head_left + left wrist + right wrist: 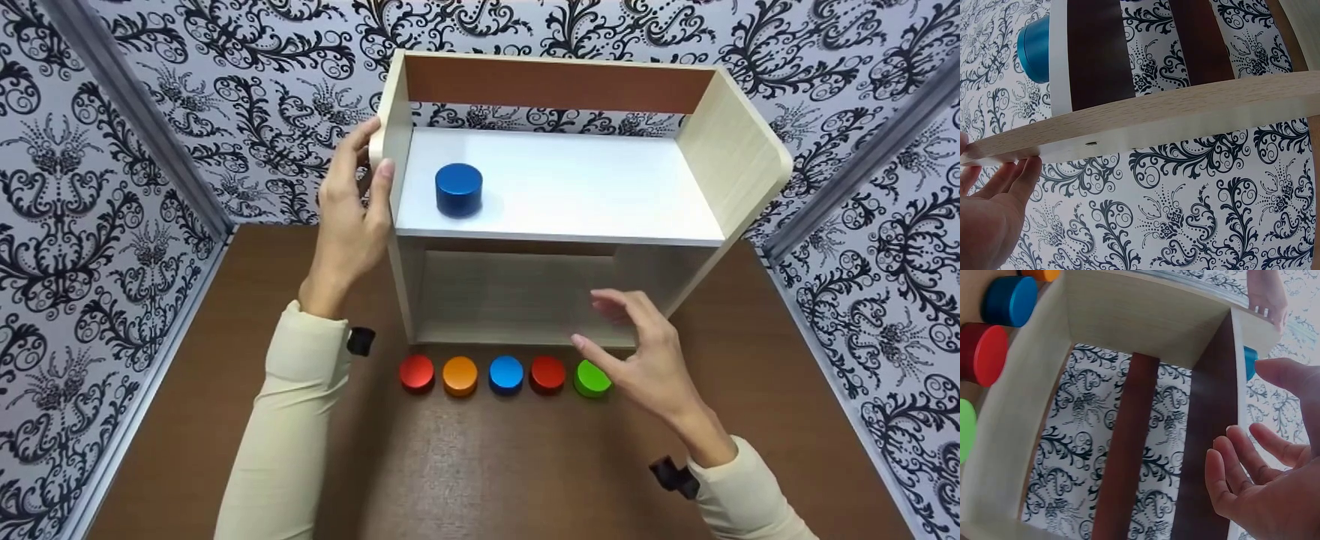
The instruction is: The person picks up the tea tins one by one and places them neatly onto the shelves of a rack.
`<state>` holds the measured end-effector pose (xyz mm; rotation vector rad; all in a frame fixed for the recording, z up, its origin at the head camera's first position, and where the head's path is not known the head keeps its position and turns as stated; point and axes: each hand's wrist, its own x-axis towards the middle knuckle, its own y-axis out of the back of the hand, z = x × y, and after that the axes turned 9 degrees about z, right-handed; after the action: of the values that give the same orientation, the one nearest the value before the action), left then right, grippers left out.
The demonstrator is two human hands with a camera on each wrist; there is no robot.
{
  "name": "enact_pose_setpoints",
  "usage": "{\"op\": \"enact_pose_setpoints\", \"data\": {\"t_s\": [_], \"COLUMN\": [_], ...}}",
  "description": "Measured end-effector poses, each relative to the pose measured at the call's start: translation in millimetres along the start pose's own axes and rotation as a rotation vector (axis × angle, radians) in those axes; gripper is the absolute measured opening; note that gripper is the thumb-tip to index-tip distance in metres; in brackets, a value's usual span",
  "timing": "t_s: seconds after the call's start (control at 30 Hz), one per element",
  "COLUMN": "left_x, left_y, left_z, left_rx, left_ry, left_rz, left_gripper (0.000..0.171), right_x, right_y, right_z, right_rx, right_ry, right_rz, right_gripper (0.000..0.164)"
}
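My left hand holds the left side panel of a small wooden two-level shelf. In the left wrist view its fingers lie against the panel's outer face. A dark blue cylinder stands upright on the white upper board, near the left end. My right hand hovers before the lower opening, thumb and fingers spread apart with nothing between them. Just below it sits a green cylinder, partly covered by the hand in the head view.
Along the shelf's front edge runs a row on the brown table: a red cylinder, an orange one, a blue one and another red one, ending at the green. Patterned wall panels enclose the table behind and at both sides.
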<state>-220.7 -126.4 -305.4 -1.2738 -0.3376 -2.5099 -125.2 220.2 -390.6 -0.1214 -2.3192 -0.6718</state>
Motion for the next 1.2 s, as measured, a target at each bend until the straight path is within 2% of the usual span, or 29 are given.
{"op": "enact_pose_setpoints", "data": {"t_s": [0.37,0.6,0.83,1.2], "left_x": [0.6,-0.2,-0.1,0.0], "left_y": [-0.3,-0.2,-0.4,-0.5], "left_z": [1.5,0.9,0.5,0.6], "left_rx": [0.003,-0.002,-0.01,-0.01], "left_ry": [0.005,0.011,0.019,0.011], "left_rz": [-0.006,-0.004,-0.003,-0.01], "left_gripper": [0.041,0.041,0.042,0.042], "right_x": [-26,-45,-57,-78], "right_y": [0,-3,-2,2], "right_z": [26,45,63,87], "right_rx": [-0.066,-0.101,-0.132,-0.203], "right_ry": [-0.081,-0.187,-0.212,-0.301], "right_rz": [-0.033,-0.039,-0.038,-0.069], "right_gripper": [0.045,0.046,0.045,0.052]}}
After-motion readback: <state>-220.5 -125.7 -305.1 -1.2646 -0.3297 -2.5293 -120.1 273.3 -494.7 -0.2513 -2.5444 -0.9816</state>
